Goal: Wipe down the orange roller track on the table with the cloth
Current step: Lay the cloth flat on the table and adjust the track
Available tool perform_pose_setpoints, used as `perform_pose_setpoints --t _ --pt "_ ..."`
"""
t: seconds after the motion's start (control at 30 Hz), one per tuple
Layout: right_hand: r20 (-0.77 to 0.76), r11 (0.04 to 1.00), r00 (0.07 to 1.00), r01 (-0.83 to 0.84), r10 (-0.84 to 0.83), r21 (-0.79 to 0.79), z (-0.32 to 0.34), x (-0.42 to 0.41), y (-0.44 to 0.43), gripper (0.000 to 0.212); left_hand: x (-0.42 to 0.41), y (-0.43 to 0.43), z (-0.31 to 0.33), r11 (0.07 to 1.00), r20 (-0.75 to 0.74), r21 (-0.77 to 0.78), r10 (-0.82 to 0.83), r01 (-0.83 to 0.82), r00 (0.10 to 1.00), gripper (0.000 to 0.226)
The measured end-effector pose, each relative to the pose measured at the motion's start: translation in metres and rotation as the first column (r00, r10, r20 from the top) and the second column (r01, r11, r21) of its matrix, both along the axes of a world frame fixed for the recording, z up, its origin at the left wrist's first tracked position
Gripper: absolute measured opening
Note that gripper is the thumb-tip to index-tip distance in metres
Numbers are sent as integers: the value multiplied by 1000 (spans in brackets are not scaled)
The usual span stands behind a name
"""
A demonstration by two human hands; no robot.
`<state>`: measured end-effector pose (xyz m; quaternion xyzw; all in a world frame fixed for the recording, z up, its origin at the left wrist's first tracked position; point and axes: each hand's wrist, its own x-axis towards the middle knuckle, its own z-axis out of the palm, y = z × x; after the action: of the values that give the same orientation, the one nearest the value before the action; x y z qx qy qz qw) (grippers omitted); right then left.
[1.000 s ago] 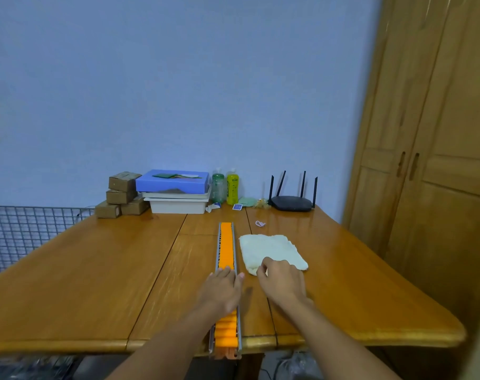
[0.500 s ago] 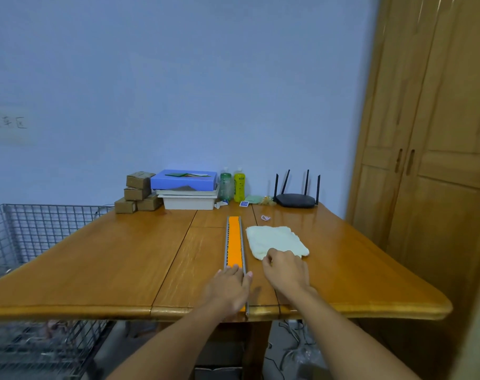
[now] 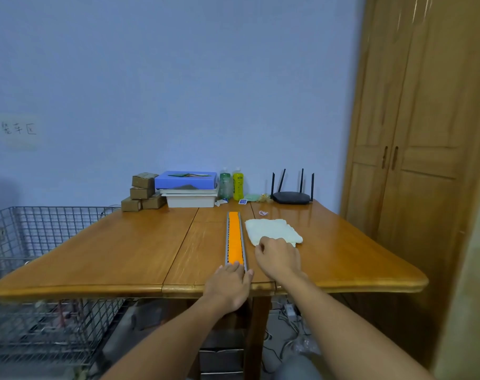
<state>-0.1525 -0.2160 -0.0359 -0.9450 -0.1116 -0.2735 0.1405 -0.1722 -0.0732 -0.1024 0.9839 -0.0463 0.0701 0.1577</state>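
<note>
While the orange roller track (image 3: 235, 239) points straight away | left hand (image 3: 229, 287) flat on its near end | right hand (image 3: 278, 257) pinches cloth (image 3: 271, 230) edge

Counted on the table (image 3: 129, 250): one orange roller track (image 3: 235, 237), one cloth (image 3: 271, 229), four cardboard boxes (image 3: 142, 192), two bottles (image 3: 231, 184), one router (image 3: 291, 198) with four antennas, one blue box (image 3: 185, 180), two hands.

left hand (image 3: 228, 287): bare, no glove | right hand (image 3: 278, 257): bare | forearms: sleeveless
</note>
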Motion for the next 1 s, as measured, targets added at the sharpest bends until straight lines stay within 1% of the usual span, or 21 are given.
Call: perform_pose_setpoints --t 0.3,0.67,0.87,1.0 --pt "-21 1000 1000 21 -21 2 -1 -34 5 33 -44 -4 6 997 12 79 -19 18 1000 64" --pt "9 1000 1000 23 -23 8 5 -51 5 32 -75 0 3 983 20 171 -66 61 998 65" --pt "9 1000 1000 28 -28 -4 2 -52 6 32 -79 3 6 983 35 165 -85 78 996 63" --pt "11 999 999 43 -43 0 6 -49 5 32 -77 6 9 988 50 130 -84 76 995 62"
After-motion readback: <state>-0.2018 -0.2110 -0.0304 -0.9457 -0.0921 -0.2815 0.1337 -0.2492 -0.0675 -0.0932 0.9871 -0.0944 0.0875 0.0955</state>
